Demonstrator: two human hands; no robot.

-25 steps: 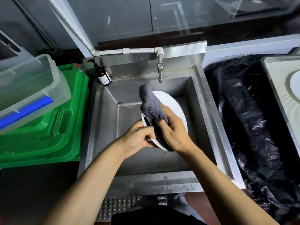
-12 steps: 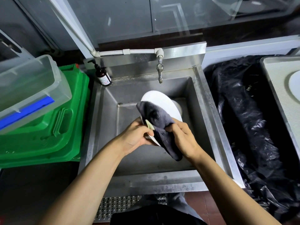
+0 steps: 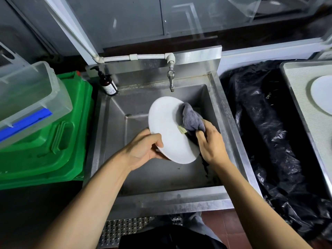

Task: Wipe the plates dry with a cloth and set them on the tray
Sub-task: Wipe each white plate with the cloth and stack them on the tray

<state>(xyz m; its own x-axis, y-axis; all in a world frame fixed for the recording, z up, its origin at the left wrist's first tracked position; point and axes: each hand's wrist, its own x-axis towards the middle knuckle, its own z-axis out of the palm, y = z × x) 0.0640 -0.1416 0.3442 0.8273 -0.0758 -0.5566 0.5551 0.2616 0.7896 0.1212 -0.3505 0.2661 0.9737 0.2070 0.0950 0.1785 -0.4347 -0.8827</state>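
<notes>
- White plate at frame centre, held tilted over steel sink; face turned up and to the left.
- Left hand at plate's lower-left rim: thumb curled over the face, fingers wrapped behind — gripping plate.
- Right hand at plate's right edge, fingers curled round grey cloth; cloth bunched, pressed on plate's upper-right face, small tan label showing at its lower left.
- Darker part of cloth trailing down behind plate, below right hand.
- Tap at top centre, fed by white pipe; spout just above plate's top rim, apart from it.
- Brown pump bottle on sink's upper-left corner.
- Green bin at left of frame; clear plastic box w/ blue strip resting on top of it.
- Black bag right of sink.
- Tray at far right edge; second white plate lying on it, partly cut off by frame.
</notes>
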